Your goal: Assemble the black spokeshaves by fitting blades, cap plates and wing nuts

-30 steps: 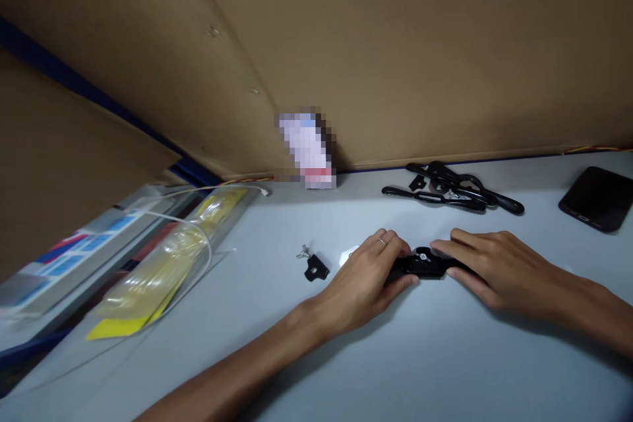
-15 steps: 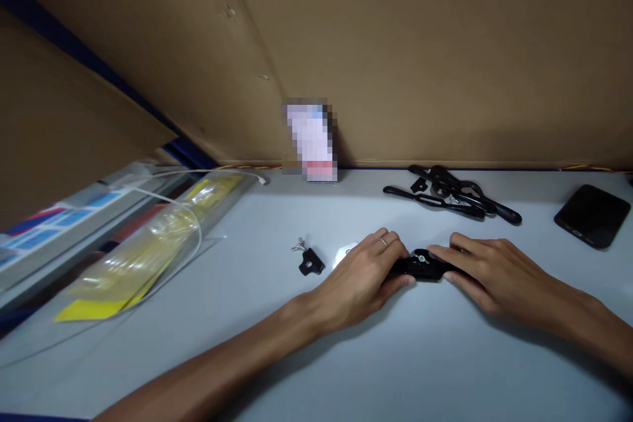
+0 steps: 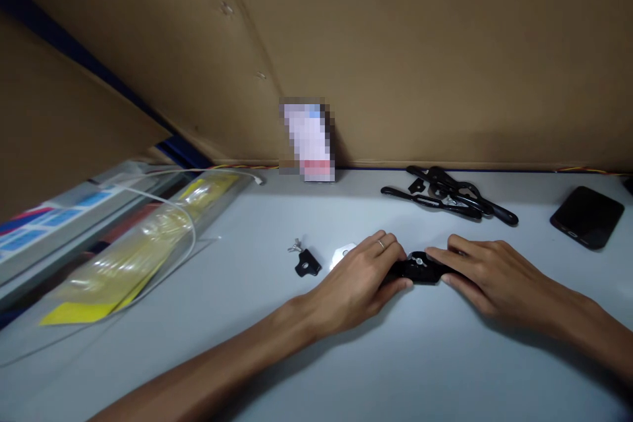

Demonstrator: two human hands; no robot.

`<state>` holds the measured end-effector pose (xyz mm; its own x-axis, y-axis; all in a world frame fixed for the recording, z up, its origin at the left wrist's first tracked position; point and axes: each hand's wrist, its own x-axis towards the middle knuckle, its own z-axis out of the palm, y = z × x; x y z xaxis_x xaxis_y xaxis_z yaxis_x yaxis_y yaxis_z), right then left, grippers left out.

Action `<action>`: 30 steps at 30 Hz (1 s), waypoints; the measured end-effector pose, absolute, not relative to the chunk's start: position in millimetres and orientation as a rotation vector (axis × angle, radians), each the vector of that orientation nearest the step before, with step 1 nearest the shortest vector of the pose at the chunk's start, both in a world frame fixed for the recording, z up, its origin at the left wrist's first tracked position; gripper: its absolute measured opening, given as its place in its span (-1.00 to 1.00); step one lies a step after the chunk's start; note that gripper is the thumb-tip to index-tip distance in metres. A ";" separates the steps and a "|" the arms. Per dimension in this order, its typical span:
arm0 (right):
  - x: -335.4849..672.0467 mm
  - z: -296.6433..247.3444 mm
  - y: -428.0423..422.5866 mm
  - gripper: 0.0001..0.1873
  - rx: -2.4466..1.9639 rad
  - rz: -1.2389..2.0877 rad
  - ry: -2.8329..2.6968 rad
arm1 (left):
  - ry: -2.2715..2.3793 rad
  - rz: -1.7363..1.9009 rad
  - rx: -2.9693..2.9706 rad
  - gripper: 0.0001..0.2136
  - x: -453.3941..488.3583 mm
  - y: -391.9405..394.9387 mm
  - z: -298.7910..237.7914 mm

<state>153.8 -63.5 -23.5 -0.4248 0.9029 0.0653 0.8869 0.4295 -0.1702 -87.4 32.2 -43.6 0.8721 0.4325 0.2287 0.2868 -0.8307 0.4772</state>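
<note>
No visible shift in grip — left hand [image 3: 366, 270] and right hand [image 3: 482, 269] still grasp opposite ends of the black spokeshave [image 3: 421, 273] over the bench [image 3: 405, 362] — so it remains steadied between them.

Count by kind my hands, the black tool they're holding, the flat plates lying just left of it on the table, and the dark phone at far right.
Hands: 2, left hand and right hand
Black tool: 1
Flat plates: 2, black plate and pale shiny plate, partly hidden by the left hand
Dark phone: 1
Total: 6
</note>
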 end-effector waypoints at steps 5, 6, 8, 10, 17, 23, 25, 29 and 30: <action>152.5 -20.6 -64.4 -0.64 -1.610 0.179 -2.513 | 0.547 0.433 2.596 -0.87 -87.3 32.0 -44.6; 152.2 -20.0 -64.4 -0.63 -1.612 0.184 -2.515 | 0.547 0.438 2.596 -0.87 -87.5 32.1 -45.0; 151.7 -19.3 -64.4 -0.62 -1.616 0.185 -2.516 | 0.546 0.456 2.597 -0.84 -88.0 32.3 -45.5; 151.5 -19.3 -64.4 -0.61 -1.610 0.175 -2.510 | 0.533 0.468 2.612 -0.78 -88.3 32.4 -45.5; 152.8 -22.1 -64.3 -0.66 -1.608 0.174 -2.501 | 0.510 0.425 2.634 -0.74 -87.3 32.5 -43.5; 153.1 -25.1 -64.2 -0.64 -1.580 0.135 -2.486 | 0.494 0.444 2.640 -0.69 -86.5 32.7 -42.8; 152.7 -25.0 -64.0 -0.64 -1.581 0.128 -2.493 | 0.487 0.431 2.663 -0.68 -85.9 32.1 -42.3; 151.8 -24.0 -63.9 -0.65 -1.594 0.132 -2.503 | 0.492 0.406 2.669 -0.65 -84.8 31.2 -40.9; 151.8 -23.9 -64.0 -0.65 -1.598 0.133 -2.503 | 0.492 0.407 2.668 -0.64 -84.7 31.3 -40.7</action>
